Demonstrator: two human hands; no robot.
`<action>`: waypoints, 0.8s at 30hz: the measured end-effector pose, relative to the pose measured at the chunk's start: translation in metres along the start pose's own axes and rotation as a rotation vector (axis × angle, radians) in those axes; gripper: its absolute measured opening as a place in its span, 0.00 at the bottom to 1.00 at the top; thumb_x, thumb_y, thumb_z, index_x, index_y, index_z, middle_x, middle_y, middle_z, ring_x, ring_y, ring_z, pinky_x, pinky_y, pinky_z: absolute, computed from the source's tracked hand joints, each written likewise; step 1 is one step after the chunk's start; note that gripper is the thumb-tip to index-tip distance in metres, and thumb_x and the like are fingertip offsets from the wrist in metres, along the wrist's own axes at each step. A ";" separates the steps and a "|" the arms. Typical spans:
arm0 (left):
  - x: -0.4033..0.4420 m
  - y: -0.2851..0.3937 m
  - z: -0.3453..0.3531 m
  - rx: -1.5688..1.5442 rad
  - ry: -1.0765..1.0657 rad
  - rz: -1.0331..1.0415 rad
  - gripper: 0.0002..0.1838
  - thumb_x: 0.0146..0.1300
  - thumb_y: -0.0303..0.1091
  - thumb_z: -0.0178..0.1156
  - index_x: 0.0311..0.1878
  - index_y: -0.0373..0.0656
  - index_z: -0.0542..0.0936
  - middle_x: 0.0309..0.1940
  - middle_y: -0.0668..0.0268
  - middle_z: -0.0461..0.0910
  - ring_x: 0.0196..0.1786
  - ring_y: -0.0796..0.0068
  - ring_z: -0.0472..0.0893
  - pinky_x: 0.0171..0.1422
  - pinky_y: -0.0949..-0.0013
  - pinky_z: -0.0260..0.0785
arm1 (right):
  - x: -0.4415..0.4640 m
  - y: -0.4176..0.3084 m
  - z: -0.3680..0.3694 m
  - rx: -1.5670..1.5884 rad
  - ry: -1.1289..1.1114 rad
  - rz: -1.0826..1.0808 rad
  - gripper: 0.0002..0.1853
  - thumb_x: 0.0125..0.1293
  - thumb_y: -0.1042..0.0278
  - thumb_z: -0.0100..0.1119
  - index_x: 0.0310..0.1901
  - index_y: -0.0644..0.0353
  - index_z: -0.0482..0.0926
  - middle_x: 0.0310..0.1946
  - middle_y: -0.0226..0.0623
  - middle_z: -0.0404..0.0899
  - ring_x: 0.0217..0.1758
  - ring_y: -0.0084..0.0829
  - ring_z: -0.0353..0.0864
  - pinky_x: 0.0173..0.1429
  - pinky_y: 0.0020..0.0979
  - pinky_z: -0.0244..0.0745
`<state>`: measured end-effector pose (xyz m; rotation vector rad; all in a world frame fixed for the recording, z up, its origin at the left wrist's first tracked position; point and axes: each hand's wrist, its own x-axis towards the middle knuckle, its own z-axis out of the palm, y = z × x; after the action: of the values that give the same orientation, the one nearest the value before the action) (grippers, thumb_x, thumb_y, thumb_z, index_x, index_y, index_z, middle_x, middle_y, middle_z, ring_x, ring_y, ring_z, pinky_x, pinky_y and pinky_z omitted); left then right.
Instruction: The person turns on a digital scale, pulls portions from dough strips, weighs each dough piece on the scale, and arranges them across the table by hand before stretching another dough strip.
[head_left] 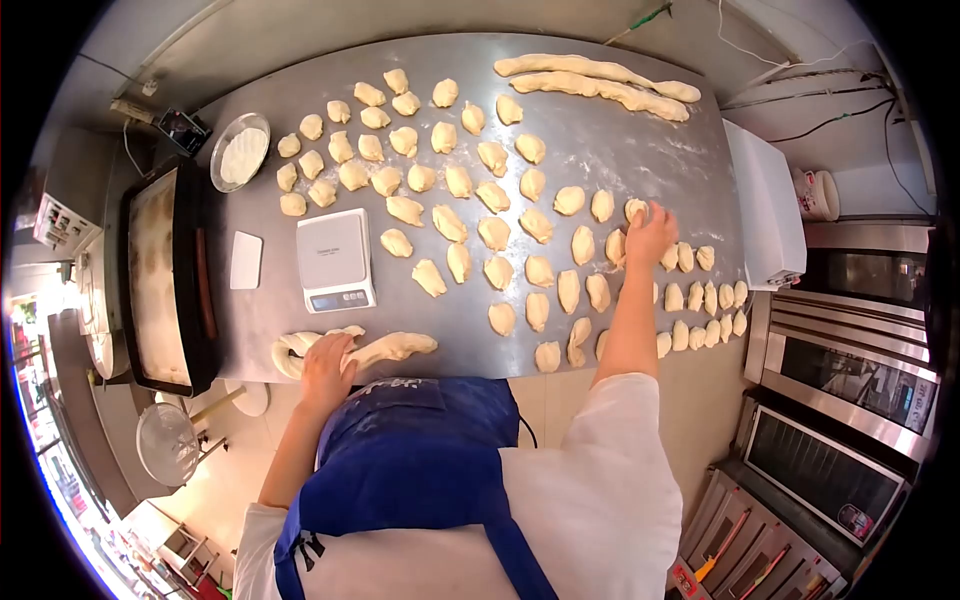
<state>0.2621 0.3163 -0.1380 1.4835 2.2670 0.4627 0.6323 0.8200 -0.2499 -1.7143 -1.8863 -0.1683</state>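
My left hand rests on a twisted length of dough at the table's front edge, its fingers closed round the dough. Reaching out to the right, my right hand has its fingers at a small dough piece; the fingertips touch or pinch it. Many separate dough pieces lie in uneven rows across the steel table. Two long dough ropes lie side by side at the back right.
A white scale stands left of centre, with a white scraper beside it. Behind them is a metal bowl of flour. A dark-rimmed tray borders the left side; a white box stands at the right edge.
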 end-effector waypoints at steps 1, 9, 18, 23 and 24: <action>-0.003 -0.006 -0.001 0.058 -0.010 0.007 0.24 0.57 0.32 0.68 0.58 0.42 0.79 0.57 0.56 0.80 0.63 0.51 0.77 0.71 0.51 0.66 | -0.001 -0.001 -0.002 0.004 -0.107 -0.058 0.21 0.64 0.59 0.65 0.58 0.52 0.83 0.58 0.46 0.78 0.60 0.49 0.76 0.68 0.49 0.68; -0.009 -0.028 0.006 0.155 -0.051 -0.046 0.30 0.57 0.34 0.68 0.64 0.42 0.75 0.65 0.54 0.73 0.69 0.49 0.71 0.75 0.50 0.61 | 0.020 0.014 0.009 0.102 -0.338 -0.164 0.13 0.62 0.63 0.65 0.48 0.55 0.87 0.49 0.46 0.82 0.53 0.48 0.81 0.57 0.43 0.78; -0.017 -0.032 0.015 0.178 -0.026 -0.069 0.32 0.58 0.35 0.68 0.67 0.41 0.73 0.67 0.53 0.73 0.70 0.51 0.71 0.75 0.50 0.60 | 0.014 0.019 -0.003 -0.110 -0.157 0.024 0.13 0.63 0.61 0.65 0.47 0.55 0.85 0.48 0.42 0.84 0.53 0.49 0.80 0.58 0.46 0.76; -0.016 -0.041 0.023 0.198 -0.016 -0.086 0.33 0.61 0.38 0.67 0.69 0.40 0.71 0.66 0.54 0.74 0.70 0.53 0.71 0.76 0.49 0.59 | 0.010 0.012 -0.010 0.123 -0.389 -0.128 0.16 0.63 0.57 0.68 0.49 0.56 0.84 0.50 0.45 0.83 0.56 0.48 0.80 0.62 0.45 0.74; -0.015 -0.045 0.028 0.211 -0.013 -0.074 0.33 0.62 0.39 0.67 0.69 0.40 0.71 0.66 0.54 0.74 0.70 0.54 0.71 0.76 0.49 0.59 | 0.010 0.013 -0.006 0.119 -0.396 -0.070 0.17 0.63 0.57 0.68 0.50 0.57 0.83 0.51 0.46 0.82 0.57 0.48 0.80 0.63 0.45 0.74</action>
<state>0.2452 0.2870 -0.1818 1.4875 2.4127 0.1968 0.6462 0.8284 -0.2440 -1.6928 -2.1885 0.2726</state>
